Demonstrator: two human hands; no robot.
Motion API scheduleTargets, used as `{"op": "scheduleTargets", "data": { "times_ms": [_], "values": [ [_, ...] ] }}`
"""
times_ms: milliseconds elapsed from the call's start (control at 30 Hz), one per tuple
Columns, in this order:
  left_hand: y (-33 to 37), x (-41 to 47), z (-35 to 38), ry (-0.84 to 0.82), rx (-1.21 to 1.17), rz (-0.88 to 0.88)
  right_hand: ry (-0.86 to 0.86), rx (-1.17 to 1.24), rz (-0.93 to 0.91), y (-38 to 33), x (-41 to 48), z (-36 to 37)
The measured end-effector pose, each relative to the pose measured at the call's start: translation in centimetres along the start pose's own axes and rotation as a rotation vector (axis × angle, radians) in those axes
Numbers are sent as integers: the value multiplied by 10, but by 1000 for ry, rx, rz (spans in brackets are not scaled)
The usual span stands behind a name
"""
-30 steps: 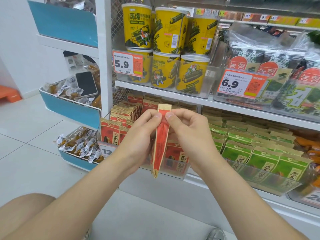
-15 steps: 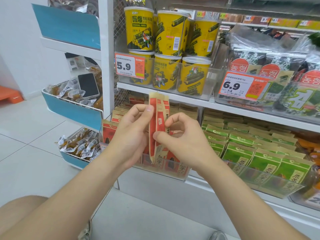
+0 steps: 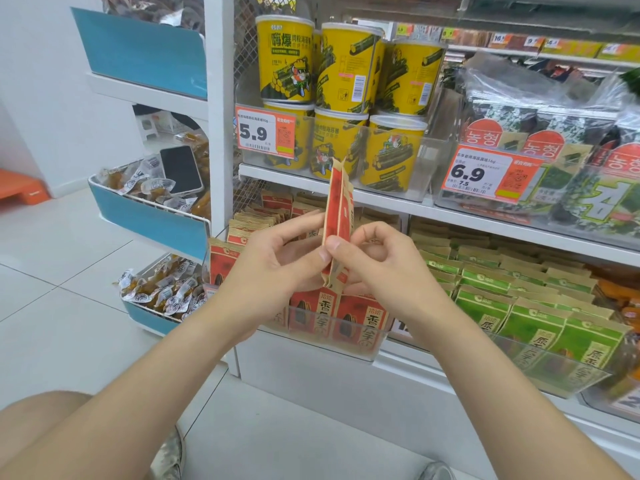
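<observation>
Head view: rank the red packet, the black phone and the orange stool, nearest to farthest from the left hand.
1. The red packet: held upright in the left hand.
2. The black phone: up-left, lying in the wire basket.
3. The orange stool: far left, on the floor.

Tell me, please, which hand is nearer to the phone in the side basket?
Left. The left hand is below and right of the phone; the right hand is farther right, beyond the red packet both hold.

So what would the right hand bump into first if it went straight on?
The right hand pinches the red sunflower seed packet, so that comes first; just beyond it, probably the left hand.
</observation>
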State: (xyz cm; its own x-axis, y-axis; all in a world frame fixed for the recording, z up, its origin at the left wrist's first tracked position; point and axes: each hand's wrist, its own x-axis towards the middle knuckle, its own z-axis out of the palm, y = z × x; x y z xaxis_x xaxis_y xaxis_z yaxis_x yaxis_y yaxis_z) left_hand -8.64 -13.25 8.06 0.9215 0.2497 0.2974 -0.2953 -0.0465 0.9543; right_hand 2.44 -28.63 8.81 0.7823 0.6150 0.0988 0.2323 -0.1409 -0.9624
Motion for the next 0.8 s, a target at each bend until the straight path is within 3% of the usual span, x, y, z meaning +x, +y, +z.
{"op": "scheduleTargets", "data": {
  "times_ms": [233,800],
  "values": [
    [2,1,-4,-40,84,-2,-92,19,-27,-3,0,-1],
    [0,3,-14,-10,-79,-78,-108,82,-19,6,6,-2]
  ]
}}
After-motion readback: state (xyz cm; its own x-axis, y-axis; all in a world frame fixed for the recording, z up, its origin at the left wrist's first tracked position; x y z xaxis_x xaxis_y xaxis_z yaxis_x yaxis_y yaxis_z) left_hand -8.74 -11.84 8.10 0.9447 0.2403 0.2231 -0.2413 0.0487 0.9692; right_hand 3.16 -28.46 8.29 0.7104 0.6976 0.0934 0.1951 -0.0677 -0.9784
